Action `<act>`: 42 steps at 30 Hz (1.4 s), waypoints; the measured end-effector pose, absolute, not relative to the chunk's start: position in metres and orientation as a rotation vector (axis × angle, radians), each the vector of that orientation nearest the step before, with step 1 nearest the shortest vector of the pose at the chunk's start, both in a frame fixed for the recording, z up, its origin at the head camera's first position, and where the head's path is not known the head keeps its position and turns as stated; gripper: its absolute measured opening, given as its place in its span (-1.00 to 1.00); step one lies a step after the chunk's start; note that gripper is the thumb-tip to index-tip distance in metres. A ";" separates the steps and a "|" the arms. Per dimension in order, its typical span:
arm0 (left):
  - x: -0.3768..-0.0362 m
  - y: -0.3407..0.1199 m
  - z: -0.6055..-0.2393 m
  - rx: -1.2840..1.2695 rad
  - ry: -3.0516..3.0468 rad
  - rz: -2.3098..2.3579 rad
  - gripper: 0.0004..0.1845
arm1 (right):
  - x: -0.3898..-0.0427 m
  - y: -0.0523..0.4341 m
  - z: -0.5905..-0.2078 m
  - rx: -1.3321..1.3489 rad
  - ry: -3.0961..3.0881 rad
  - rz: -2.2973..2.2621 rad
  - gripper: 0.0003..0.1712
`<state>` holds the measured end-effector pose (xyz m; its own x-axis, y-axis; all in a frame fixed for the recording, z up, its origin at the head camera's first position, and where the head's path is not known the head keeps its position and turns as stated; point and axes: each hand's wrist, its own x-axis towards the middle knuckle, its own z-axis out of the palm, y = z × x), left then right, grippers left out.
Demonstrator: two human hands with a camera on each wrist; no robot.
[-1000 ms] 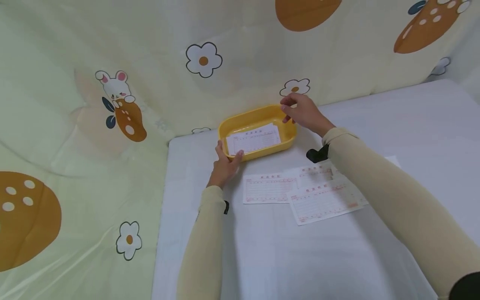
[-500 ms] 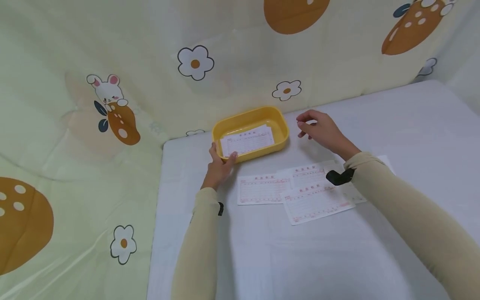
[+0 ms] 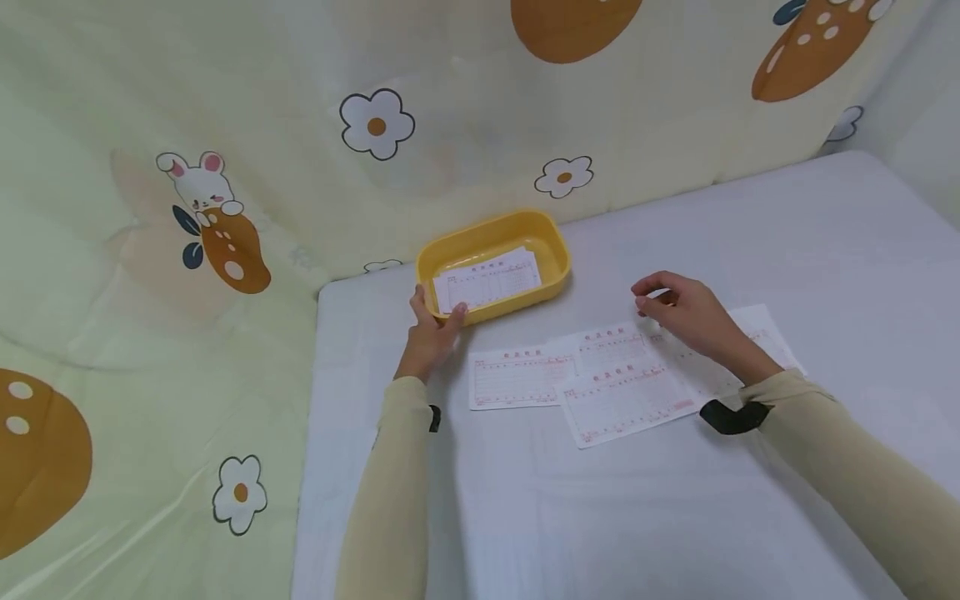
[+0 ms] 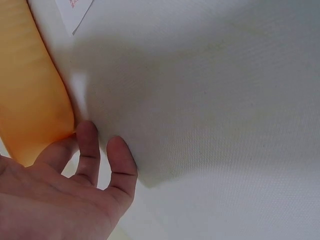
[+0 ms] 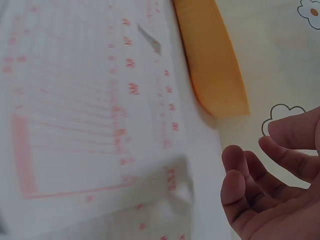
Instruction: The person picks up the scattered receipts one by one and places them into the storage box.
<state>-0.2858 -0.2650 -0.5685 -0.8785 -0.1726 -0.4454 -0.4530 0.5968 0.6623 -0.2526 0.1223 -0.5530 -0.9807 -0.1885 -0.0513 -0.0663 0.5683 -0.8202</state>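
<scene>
**Paper slips lie under the right hand, tray steadied by the left**

The left hand (image 3: pixel 431 329) rests against the near corner of the shallow yellow plastic tray (image 3: pixel 553 250), thumb on its rim, fingers relaxed along the wall; this grip holds nothing closed. The right hand (image 3: pixel 686 312) hovers just above the loose white printed paper forms (image 3: pixel 600 379), fingers loosely curled, holding nothing. I count at least four forms overlapping on the white table (image 3: pixel 675 517) beneath and beside that hand, plus a small stack in the tray, its number unclear. The sheets look thin, light and floppy, likely slippery on each other; an exposed edge or corner seems the best place to pinch. One tray.
</scene>
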 end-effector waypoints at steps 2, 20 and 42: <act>-0.286 -0.266 -0.568 -0.506 2.492 1.171 0.13 | -0.245 0.127 -0.558 -0.229 2.674 -1.349 -0.62; -0.286 -0.269 -0.571 -0.486 2.488 1.182 0.15 | -0.206 0.148 -0.606 -0.425 2.782 -1.096 -0.58; -0.286 -0.266 -0.571 -0.514 2.477 1.190 0.14 | -0.198 0.143 -0.609 -0.416 2.830 -1.134 -0.68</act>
<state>-0.2858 -0.2661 -0.5709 -0.8752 -0.1713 -0.4525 -0.4604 0.5826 0.6698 -0.1978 0.1434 -0.6091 -0.9613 -0.2726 0.0400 -0.2248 0.6921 -0.6859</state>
